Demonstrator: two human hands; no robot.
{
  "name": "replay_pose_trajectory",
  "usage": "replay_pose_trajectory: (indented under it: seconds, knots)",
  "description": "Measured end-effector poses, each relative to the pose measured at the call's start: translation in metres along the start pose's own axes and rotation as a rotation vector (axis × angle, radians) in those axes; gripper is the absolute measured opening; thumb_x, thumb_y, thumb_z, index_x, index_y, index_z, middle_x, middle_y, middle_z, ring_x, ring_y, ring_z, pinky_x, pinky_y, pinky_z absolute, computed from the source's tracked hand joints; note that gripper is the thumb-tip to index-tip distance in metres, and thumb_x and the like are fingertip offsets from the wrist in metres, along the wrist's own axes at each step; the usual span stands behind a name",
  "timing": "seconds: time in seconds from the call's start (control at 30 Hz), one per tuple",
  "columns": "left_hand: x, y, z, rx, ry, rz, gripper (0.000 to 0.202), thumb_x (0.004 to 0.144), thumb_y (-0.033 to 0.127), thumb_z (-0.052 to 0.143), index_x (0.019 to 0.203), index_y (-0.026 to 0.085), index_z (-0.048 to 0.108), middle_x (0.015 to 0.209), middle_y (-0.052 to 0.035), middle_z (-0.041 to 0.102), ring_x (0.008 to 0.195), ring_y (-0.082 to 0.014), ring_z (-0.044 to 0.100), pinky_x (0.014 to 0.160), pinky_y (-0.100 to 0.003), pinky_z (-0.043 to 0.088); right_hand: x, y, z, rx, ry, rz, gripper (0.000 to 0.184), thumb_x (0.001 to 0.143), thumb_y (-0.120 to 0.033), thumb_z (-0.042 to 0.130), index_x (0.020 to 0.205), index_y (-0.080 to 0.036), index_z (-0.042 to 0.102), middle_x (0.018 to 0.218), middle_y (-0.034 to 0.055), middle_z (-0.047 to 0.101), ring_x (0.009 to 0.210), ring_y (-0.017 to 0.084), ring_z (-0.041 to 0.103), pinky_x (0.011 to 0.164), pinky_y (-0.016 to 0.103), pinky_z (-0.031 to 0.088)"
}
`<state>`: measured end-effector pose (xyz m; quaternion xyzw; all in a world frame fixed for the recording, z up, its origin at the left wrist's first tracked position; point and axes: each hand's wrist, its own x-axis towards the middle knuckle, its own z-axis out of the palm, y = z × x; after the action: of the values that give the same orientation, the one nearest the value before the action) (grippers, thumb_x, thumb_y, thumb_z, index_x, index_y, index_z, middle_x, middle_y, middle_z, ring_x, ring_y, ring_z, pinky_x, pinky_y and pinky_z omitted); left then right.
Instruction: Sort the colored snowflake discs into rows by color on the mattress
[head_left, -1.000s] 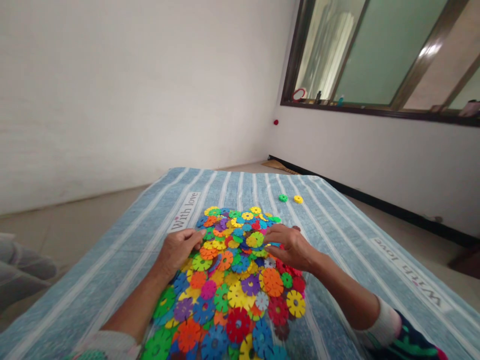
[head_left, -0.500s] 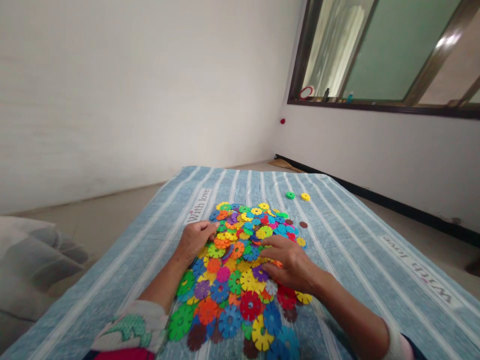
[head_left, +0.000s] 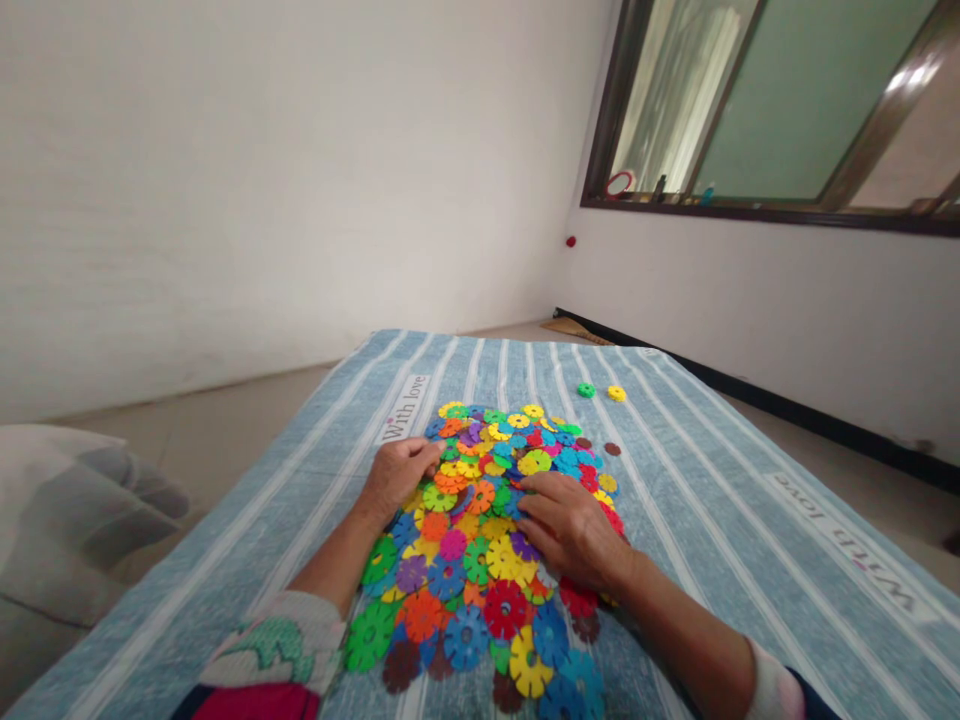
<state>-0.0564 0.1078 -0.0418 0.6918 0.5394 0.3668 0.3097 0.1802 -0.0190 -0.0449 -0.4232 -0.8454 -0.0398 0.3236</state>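
A wide pile of notched plastic flower discs [head_left: 465, 580] in many colours lies on the striped cloth. At the pile's left edge is my left hand [head_left: 405, 475], its fingers curled together beside green and yellow discs; whatever may be between the fingertips is hidden. My right hand [head_left: 574, 525] rests palm down over the right side of the pile, fingers stretched out and slightly bent. Its fingertips touch or hover just above blue discs [head_left: 513, 503], near a purple disc [head_left: 524, 546]. No disc shows in its grasp.
A blue and white striped cloth [head_left: 300, 500] covers the table. Near its far end sit a green stack of discs [head_left: 586, 390] and a yellow one [head_left: 616, 394]; a brown disc [head_left: 613, 449] lies right of the pile. Pale sheer fabric [head_left: 67, 520] stands at left.
The view has shifted a little, so everything sits slightly further right. My right hand's fingers have drawn closer together over the discs. My left hand stays at the pile's left edge.
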Motion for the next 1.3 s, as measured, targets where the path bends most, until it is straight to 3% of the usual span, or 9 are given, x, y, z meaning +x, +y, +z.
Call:
replay_pose_trajectory:
  seconds: [0.2, 0.53, 0.8, 1.03, 1.3]
  knots:
    - [0.0, -0.001, 0.001, 0.021, 0.007, -0.003, 0.039, 0.072, 0.05, 0.055, 0.051, 0.018, 0.057, 0.05, 0.0027, 0.057, 0.052, -0.0117, 0.048, 0.056, -0.024, 0.034, -0.007, 0.011, -0.007, 0.017, 0.07, -0.015, 0.003, 0.084, -0.02, 0.058, 0.082, -0.019, 0.059, 0.11, 0.0122, 0.063, 0.102, 0.026, 0.059, 0.087, 0.041, 0.047]
    - [0.001, 0.0, 0.001, 0.033, 0.01, 0.005, 0.041, 0.073, 0.052, 0.053, 0.051, 0.018, 0.057, 0.05, 0.0021, 0.058, 0.052, -0.0121, 0.049, 0.057, -0.024, 0.035, -0.01, 0.014, -0.006, 0.004, 0.094, -0.023, 0.019, 0.084, -0.027, 0.059, 0.068, -0.02, 0.053, 0.104, 0.012, 0.065, 0.096, 0.026, 0.06, 0.082, 0.042, 0.049]
    - [-0.002, 0.006, 0.0, 0.041, 0.009, -0.005, 0.043, 0.074, 0.054, 0.05, 0.051, 0.018, 0.057, 0.051, 0.001, 0.059, 0.051, -0.0122, 0.048, 0.054, -0.024, 0.034, -0.009, 0.007, -0.004, 0.003, 0.064, -0.011, 0.009, 0.088, -0.026, 0.059, 0.09, -0.018, 0.061, 0.112, 0.0133, 0.061, 0.106, 0.027, 0.056, 0.09, 0.043, 0.047]
    - [-0.002, 0.006, 0.001, 0.023, 0.013, -0.018, 0.043, 0.073, 0.054, 0.051, 0.051, 0.018, 0.056, 0.049, 0.0016, 0.057, 0.05, -0.0118, 0.048, 0.053, -0.024, 0.034, -0.008, 0.003, -0.003, -0.045, -0.024, -0.015, 0.034, 0.086, -0.028, 0.063, 0.117, -0.015, 0.059, 0.128, 0.018, 0.053, 0.12, 0.032, 0.047, 0.099, 0.05, 0.041]
    - [-0.003, 0.007, 0.001, -0.001, 0.016, 0.0, 0.043, 0.071, 0.055, 0.054, 0.05, 0.018, 0.056, 0.049, 0.001, 0.057, 0.051, -0.0126, 0.049, 0.055, -0.024, 0.036, -0.01, 0.005, -0.001, -0.058, -0.062, -0.007, 0.027, 0.087, -0.031, 0.062, 0.111, -0.017, 0.063, 0.129, 0.0178, 0.053, 0.124, 0.034, 0.045, 0.1, 0.054, 0.041]
